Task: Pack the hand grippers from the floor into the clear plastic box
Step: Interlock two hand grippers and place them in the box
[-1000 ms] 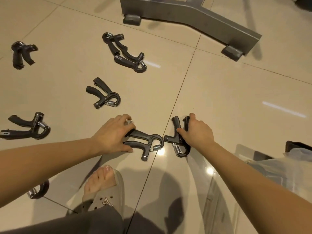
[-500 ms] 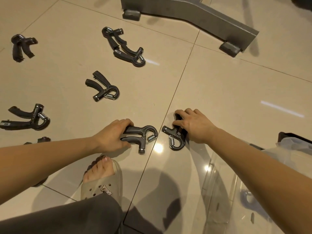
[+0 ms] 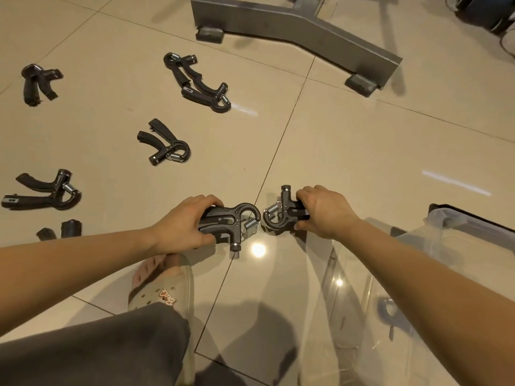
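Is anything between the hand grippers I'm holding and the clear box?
Nothing visible does. The left hand holds one hand gripper, the right hand another, and only bare tile separates them from the clear box.

Our left fingers (image 3: pixel 206 202) hold a black hand gripper (image 3: pixel 237 215) with a silver spring; the second hand gripper (image 3: pixel 285 210), in our right fingers (image 3: pixel 304 192), is the same black and silver. Beyond the fingers we see more black grippers (image 3: pixel 167 143) on glossy beige floor tiles (image 3: pixel 376 151) with dark grout lines, and a grey metal frame (image 3: pixel 278 23). Nearer than the fingers: a beige clog (image 3: pixel 167 293) lettered red, dark grey trousers (image 3: pixel 97 349).
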Demonstrator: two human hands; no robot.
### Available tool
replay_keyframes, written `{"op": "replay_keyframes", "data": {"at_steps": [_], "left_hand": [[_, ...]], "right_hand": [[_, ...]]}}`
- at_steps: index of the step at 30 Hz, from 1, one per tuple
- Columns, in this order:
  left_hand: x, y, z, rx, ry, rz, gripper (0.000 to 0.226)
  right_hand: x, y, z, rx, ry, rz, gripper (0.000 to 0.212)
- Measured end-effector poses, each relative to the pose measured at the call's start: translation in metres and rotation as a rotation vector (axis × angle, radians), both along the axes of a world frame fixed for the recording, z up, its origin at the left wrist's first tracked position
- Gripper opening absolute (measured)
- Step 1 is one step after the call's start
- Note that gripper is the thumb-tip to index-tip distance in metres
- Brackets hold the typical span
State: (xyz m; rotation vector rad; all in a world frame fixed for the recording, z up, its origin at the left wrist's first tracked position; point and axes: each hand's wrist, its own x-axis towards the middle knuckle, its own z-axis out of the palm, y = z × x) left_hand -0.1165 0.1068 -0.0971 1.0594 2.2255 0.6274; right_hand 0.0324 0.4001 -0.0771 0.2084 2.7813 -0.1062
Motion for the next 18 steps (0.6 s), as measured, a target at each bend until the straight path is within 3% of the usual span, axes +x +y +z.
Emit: {"op": "replay_keyframes", "data": {"at_steps": [10,18], "left_hand": [[0.048,0.053,0.114,0.231,0.008,0.017,0.053],[0.124,0.102,0.192,0.228,-0.083,-0.096,0.05]], "right_hand": [[0.056,0.046,0.156,0.086,0.165,-0.027,0.05],[0.186,0.057,0.231,0.064,0.181,-0.141,0.051]]}}
